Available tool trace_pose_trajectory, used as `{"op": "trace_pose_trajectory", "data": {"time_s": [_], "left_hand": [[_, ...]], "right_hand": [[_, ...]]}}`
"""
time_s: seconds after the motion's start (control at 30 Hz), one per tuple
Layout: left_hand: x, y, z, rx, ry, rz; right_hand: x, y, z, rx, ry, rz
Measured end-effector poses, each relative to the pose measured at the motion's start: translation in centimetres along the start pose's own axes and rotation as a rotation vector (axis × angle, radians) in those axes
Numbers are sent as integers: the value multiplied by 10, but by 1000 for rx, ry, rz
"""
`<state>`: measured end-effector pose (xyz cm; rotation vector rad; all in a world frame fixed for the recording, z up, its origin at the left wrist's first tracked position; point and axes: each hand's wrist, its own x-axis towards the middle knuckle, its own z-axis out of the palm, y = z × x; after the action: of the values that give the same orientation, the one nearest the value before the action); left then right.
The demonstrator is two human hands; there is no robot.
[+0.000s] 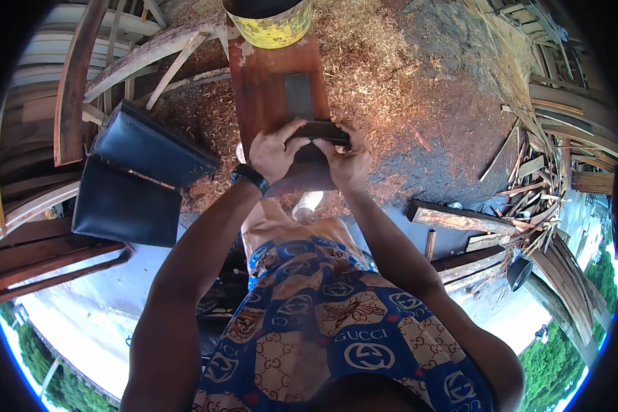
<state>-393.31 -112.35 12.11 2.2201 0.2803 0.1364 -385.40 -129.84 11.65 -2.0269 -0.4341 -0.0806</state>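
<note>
My left hand point(275, 152) and right hand point(347, 161) clamp the dark blade point(321, 130) mid-stroke on the gray sharpening stone point(298, 96), honing unfinished.

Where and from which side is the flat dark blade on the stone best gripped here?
The dark blade is best gripped probably at its two ends, from above and the near side, as the left hand and right hand do: it lies flat across the dark stone.
</note>
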Motion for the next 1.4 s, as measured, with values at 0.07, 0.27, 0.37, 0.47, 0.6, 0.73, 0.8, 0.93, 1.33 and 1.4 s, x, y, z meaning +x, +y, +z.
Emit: {"op": "trace_pose_trajectory", "data": {"time_s": [0.07,0.27,0.37,0.47,0.6,0.73,0.8,0.93,1.33,1.4], "left_hand": [[8,-11,-2,12,18,45],[78,-15,-28,173,-30,28],[33,-9,-16,86,-52,-51],[4,-16,-9,44,84,108],[61,-19,-31,181,-23,36],[79,-27,-43,176,2,52],[33,-28,-30,206,-29,29],[-1,-28,-19,127,5,158],[14,-39,-28,175,63,115],[3,-26,-26,95,14,58]], "right_hand": [[2,-2,3,-2,8,9],[72,-4,28,-29,-38,81],[27,1,11,-56,-66,79],[-3,-3,2,-107,-78,2],[48,-3,31,-224,33,-3],[66,-3,33,-223,-58,106],[33,16,-1,-250,-235,-108],[5,18,-24,-138,-343,-10],[6,22,-1,3,-247,36],[-1,22,-5,-56,-260,49]]}}
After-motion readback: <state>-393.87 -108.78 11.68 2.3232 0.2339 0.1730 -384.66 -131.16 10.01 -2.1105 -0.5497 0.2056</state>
